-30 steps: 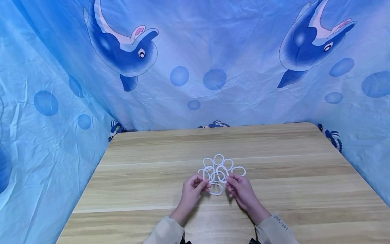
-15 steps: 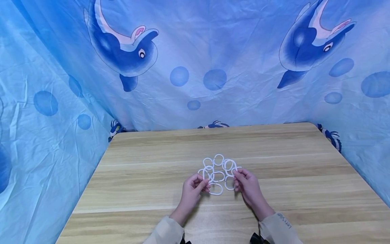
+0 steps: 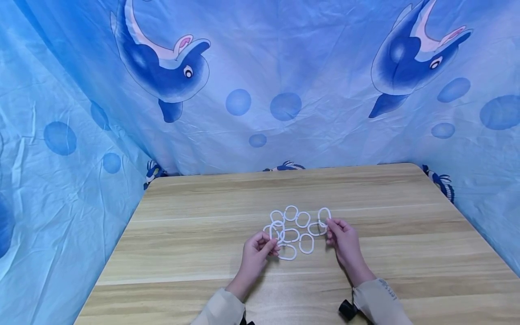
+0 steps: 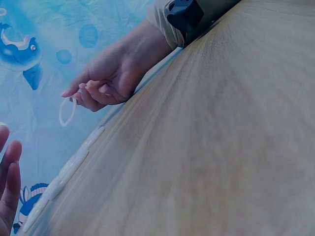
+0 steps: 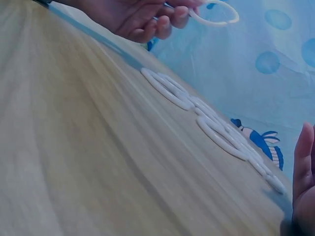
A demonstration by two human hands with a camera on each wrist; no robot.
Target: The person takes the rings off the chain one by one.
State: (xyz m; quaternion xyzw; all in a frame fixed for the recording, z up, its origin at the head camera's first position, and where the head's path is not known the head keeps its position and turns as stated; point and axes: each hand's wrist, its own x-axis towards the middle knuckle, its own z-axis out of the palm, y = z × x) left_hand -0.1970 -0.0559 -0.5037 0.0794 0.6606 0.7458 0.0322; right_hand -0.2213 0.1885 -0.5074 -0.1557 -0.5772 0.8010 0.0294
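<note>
In the head view, my left hand (image 3: 256, 255) pinches a white oval curtain ring (image 3: 277, 222) between thumb and fingers, held up over the left part of a cluster of similar rings. My right hand (image 3: 345, 243) pinches another white curtain ring (image 3: 324, 208) by its lower end, at the right side of the cluster. Both held rings stand clear of the table in the wrist views: the left wrist view has the right hand's ring (image 4: 61, 115), and the right wrist view has the left hand's ring (image 5: 216, 23). Several loose rings (image 3: 306, 253) lie flat between the hands, some overlapping.
The wooden table (image 3: 195, 253) bears the loose rings near its middle. Behind and beside it hangs a blue curtain (image 3: 333, 144) printed with dolphins and bubbles. A small black device (image 3: 347, 310) sits at the right wrist.
My right hand has moved right, carrying its ring from the middle of the cluster to the right side. My left hand stays in place, pinching its ring.
</note>
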